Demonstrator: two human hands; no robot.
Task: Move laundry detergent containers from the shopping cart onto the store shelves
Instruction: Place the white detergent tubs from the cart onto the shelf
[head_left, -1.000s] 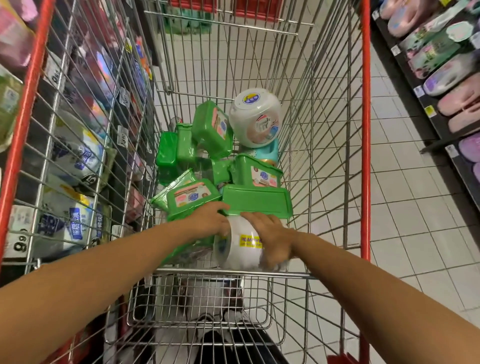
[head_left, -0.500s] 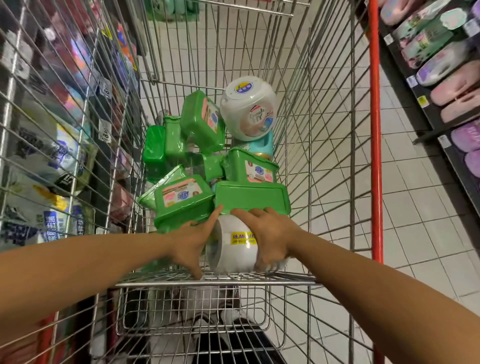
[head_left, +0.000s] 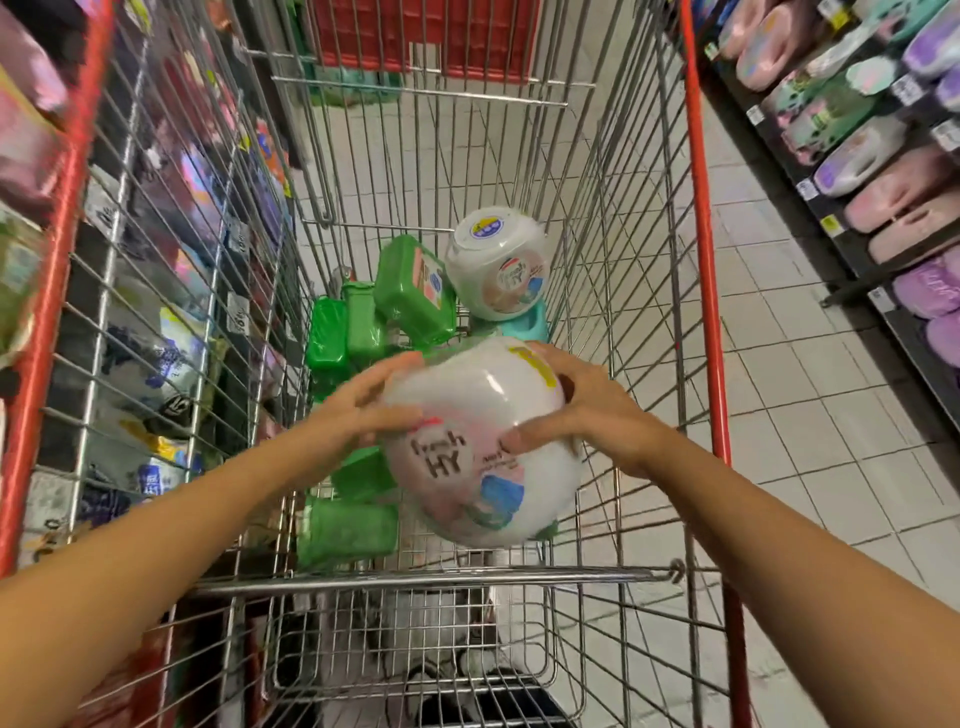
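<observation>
Shopping cart (head_left: 426, 574): bright wire metal, smooth, shiny. Red rails (head_left: 701, 260): plastic-looking coating, semi-gloss. Nearest round tub (head_left: 483, 415): milky translucent plastic, glossy, glare on dome, printed label film. Far tub (head_left: 496, 262): same plastic. Green boxes (head_left: 413, 291): opaque plastic, smooth, glossy. Floor tiles (head_left: 779, 415): pale, smooth, faint sheen.

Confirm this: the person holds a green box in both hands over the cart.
Wrong on one point. The head view shows the left hand and right hand holding a round white tub, not a green box, over the cart. The green boxes lie in the cart below.
</observation>
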